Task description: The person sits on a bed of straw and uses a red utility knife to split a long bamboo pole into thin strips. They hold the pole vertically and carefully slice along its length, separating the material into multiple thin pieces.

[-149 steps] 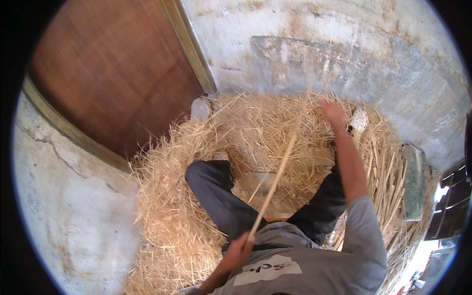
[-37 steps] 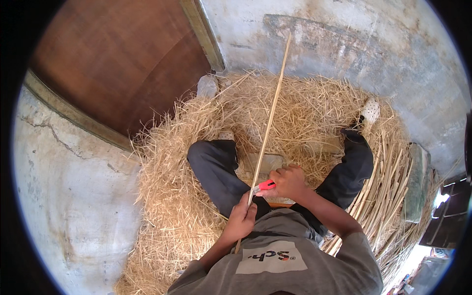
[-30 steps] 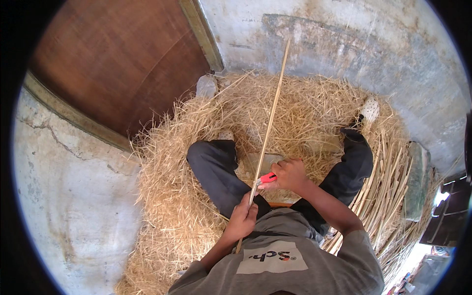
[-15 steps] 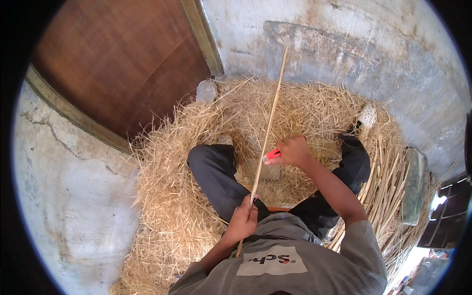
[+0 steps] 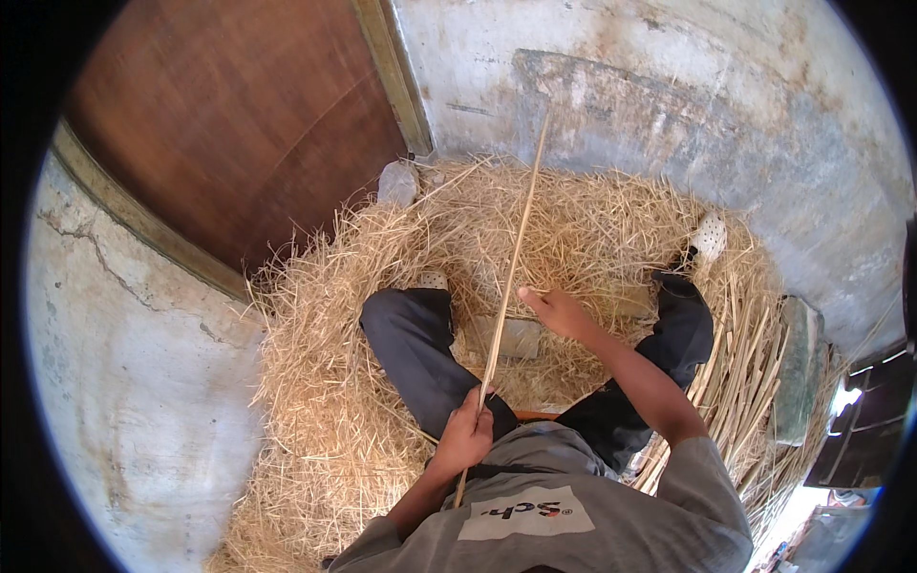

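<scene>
Pale stick [image 5: 518, 244], upper end free | left hand [image 5: 467, 430]: fingers round it | right hand [image 5: 562, 313]: beside it, grip unclear

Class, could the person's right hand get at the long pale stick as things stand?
Very likely yes: the right hand is close beside the long pale stick, with nothing visible between them, and the left hand holds the stick lower down. Whether the right hand touches it is unclear.
</scene>
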The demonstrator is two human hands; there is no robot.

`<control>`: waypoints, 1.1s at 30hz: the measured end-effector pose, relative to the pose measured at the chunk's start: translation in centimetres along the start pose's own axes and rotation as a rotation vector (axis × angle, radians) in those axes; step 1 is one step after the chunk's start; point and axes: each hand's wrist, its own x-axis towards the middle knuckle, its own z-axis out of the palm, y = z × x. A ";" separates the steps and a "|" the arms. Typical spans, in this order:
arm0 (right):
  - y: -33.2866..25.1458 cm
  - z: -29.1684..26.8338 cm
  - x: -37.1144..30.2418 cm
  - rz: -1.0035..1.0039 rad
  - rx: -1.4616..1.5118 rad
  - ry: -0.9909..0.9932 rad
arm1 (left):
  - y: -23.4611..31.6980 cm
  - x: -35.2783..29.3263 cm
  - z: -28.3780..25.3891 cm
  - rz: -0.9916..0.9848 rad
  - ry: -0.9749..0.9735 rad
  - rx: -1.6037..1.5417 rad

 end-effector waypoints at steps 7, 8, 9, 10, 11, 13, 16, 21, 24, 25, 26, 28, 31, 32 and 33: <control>-0.7 1.6 -7.7 -0.341 -0.173 0.257 | -0.6 -0.2 0.4 0.004 0.030 -0.021; -1.6 1.5 -9.5 -0.385 -0.229 0.225 | -0.6 0.0 0.4 0.022 0.047 -0.009; -2.6 1.4 -11.3 -0.429 -0.288 0.195 | -0.7 0.3 0.6 0.044 0.063 0.001; -3.1 1.7 -12.3 -0.471 -0.344 0.163 | -0.5 0.5 0.6 0.063 0.078 0.013; -3.2 2.2 -12.7 -0.526 -0.359 0.196 | -0.1 0.6 0.7 0.083 0.077 0.013; -3.5 2.9 -13.2 -0.640 -0.384 0.268 | 0.9 0.6 0.5 0.127 0.075 0.018; -3.0 2.9 -11.8 -0.614 -0.431 0.338 | 1.4 -0.1 0.5 0.027 0.005 0.055; -1.0 -0.3 -6.2 -0.487 -0.565 0.547 | 1.5 -1.1 0.5 0.005 -0.067 0.050; 0.4 -1.4 -5.2 -0.511 -0.593 0.567 | 1.6 -1.0 0.7 0.014 -0.097 0.053; 0.5 -1.6 -5.0 -0.537 -0.611 0.577 | 1.6 -1.0 0.7 0.023 -0.099 0.052; 0.5 -1.9 -4.5 -0.555 -0.628 0.602 | 1.6 -1.0 0.8 0.020 -0.099 0.057; 0.6 -2.5 -3.5 -0.590 -0.664 0.646 | 1.6 -1.2 1.0 0.010 -0.099 0.061; 1.6 -3.5 -1.3 -0.611 -0.703 0.594 | 1.3 -0.5 1.1 0.076 -0.099 0.114; 2.4 -3.6 -0.3 -0.580 -0.726 0.585 | 1.5 -0.4 1.1 0.061 -0.099 0.119; 3.1 -3.6 0.9 -0.549 -0.748 0.575 | 1.8 -0.3 1.1 0.046 -0.100 0.124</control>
